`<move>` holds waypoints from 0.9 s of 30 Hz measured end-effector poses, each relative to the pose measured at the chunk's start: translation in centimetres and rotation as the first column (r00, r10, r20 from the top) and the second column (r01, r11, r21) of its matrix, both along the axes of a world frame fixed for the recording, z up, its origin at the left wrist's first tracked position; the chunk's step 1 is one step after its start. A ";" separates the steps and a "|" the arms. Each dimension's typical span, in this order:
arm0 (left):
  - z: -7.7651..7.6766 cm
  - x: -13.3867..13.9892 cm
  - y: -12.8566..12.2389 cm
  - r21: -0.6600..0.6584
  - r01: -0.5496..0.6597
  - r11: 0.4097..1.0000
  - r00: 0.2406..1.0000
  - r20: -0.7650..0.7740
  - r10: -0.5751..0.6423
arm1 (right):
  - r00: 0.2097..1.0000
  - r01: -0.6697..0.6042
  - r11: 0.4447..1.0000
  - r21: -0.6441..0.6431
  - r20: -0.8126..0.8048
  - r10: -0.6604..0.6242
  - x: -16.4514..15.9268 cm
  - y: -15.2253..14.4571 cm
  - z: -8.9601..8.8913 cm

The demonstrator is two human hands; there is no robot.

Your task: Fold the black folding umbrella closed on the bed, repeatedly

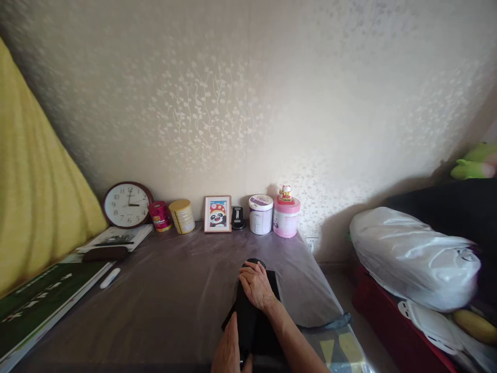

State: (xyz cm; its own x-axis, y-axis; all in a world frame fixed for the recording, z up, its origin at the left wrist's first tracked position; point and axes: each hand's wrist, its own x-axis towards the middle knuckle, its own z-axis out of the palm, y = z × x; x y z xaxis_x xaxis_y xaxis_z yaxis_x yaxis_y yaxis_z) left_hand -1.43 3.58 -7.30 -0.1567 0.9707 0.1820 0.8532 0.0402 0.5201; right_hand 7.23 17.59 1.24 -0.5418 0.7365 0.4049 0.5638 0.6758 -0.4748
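A long black bundle (246, 316) with a rounded far end lies on the table's near right part, pointing away from me. Flat black material (273, 285) spreads out beneath it and shows on both sides. My right hand (256, 285) is laid over the bundle near its far end, fingers together and curved across it. At the near end, my left hand (228, 346) has its fingers along the left side and its thumb on the other side. The lower part of that hand is cut off by the frame edge. What kind of thing the bundle is, I cannot make out.
Along the wall stand a clock (129, 204), tins (181, 216), a framed panda picture (217, 214), a small black stand (237, 218) and tubs (261, 215). A green book (50, 295) and white object (110, 278) lie left. A white bag (415, 259) sits right, beyond the table edge.
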 end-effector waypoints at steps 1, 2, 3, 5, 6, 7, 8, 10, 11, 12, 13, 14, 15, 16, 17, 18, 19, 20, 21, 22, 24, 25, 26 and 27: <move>0.1 -0.1 0.0 -0.006 0.007 1.000 1.000 -0.003 -0.007 | 1.000 0.020 1.000 -0.001 0.002 -0.020 -0.1 0.5 -0.1; 0.3 -0.3 0.1 -0.023 0.026 0.999 1.000 -0.004 -0.026 | 0.999 0.044 0.999 0.002 0.001 -0.044 -0.2 1.1 -0.2; 0.4 -0.4 0.1 -0.045 0.045 0.998 0.999 -0.002 -0.045 | 0.997 0.074 0.997 0.007 -0.004 -0.074 -0.3 1.5 -0.4; 0.9 -0.6 0.1 -0.081 0.071 0.994 0.997 0.021 -0.069 | 0.989 0.145 0.989 0.008 -0.026 -0.144 -0.3 2.4 -0.7; 1.2 -0.7 0.0 -0.090 0.079 0.993 0.996 0.037 -0.076 | 0.982 0.184 0.983 -0.010 -0.049 -0.185 -0.1 2.8 -0.8; 1.6 -0.6 -0.1 -0.094 0.079 0.992 0.996 0.053 -0.074 | 0.971 0.224 0.974 -0.043 -0.077 -0.227 0.2 3.1 -0.8; 2.0 -0.5 -0.2 -0.096 0.074 0.993 0.995 0.067 -0.068 | 0.957 0.263 0.961 -0.087 -0.106 -0.271 0.7 3.4 -0.9; 2.9 -0.1 -0.6 -0.106 0.065 0.992 0.995 0.088 -0.056 | 0.922 0.331 0.926 -0.181 -0.149 -0.358 2.1 3.7 -0.9; 3.5 0.1 -0.7 -0.112 0.058 0.992 0.995 0.093 -0.047 | 0.904 0.360 0.907 -0.219 -0.159 -0.397 3.0 3.7 -1.0; 4.0 0.3 -0.9 -0.112 0.049 0.993 0.994 0.103 -0.038 | 0.888 0.385 0.889 -0.249 -0.162 -0.430 4.0 3.6 -1.1; 4.5 0.6 -1.1 -0.108 0.036 0.993 0.994 0.108 -0.025 | 0.875 0.403 0.873 -0.276 -0.162 -0.455 4.9 3.5 -1.2; 4.9 0.7 -1.2 -0.107 0.031 0.994 0.993 0.115 -0.019 | 0.864 0.414 0.857 -0.307 -0.164 -0.476 5.8 3.3 -1.3; 5.3 0.9 -1.3 -0.106 0.023 0.994 0.992 0.123 -0.009 | 0.856 0.418 0.844 -0.337 -0.166 -0.490 6.5 3.0 -1.4; 5.6 1.0 -1.4 -0.105 0.016 0.994 0.992 0.130 -0.002 | 0.851 0.415 0.834 -0.365 -0.169 -0.497 7.1 2.7 -1.6; 5.8 1.0 -1.4 -0.105 0.011 0.994 0.990 0.138 0.004 | 0.849 0.407 0.826 -0.389 -0.172 -0.499 7.6 2.4 -1.7; 5.9 1.1 -1.5 -0.103 0.005 0.995 0.989 0.147 0.010 | 0.849 0.398 0.822 -0.408 -0.176 -0.499 7.9 2.0 -1.8; 6.0 1.1 -1.5 -0.100 0.001 0.995 0.988 0.156 0.015 | 0.849 0.388 0.818 -0.423 -0.180 -0.496 8.0 1.6 -2.0; 6.0 1.1 -1.5 -0.094 -0.002 0.996 0.986 0.166 0.018 | 0.850 0.380 0.816 -0.435 -0.184 -0.494 8.1 1.2 -2.0; 6.0 1.1 -1.5 -0.088 -0.005 0.996 0.985 0.173 0.020 | 0.850 0.374 0.815 -0.443 -0.186 -0.492 8.1 0.8 -2.1; 5.9 1.1 -1.6 -0.084 -0.006 0.996 0.984 0.178 0.021 | 0.851 0.370 0.814 -0.449 -0.188 -0.490 8.0 0.4 -2.1; 5.8 1.1 -1.6 -0.078 -0.006 0.997 0.984 0.179 0.020 | 0.853 0.366 0.812 -0.454 -0.187 -0.488 7.8 -0.4 -2.0; 5.7 1.0 -1.6 -0.077 -0.006 0.997 0.984 0.179 0.020 | 0.855 0.363 0.814 -0.454 -0.185 -0.485 7.7 -0.8 -1.9; 5.6 1.0 -1.6 -0.077 -0.007 0.997 0.983 0.181 0.021 | 0.859 0.359 0.816 -0.454 -0.180 -0.478 7.5 -1.1 -1.7; 5.6 1.0 -1.6 -0.076 -0.007 0.997 0.982 0.186 0.021 | 0.866 0.351 0.819 -0.455 -0.175 -0.468 7.4 -1.4 -1.6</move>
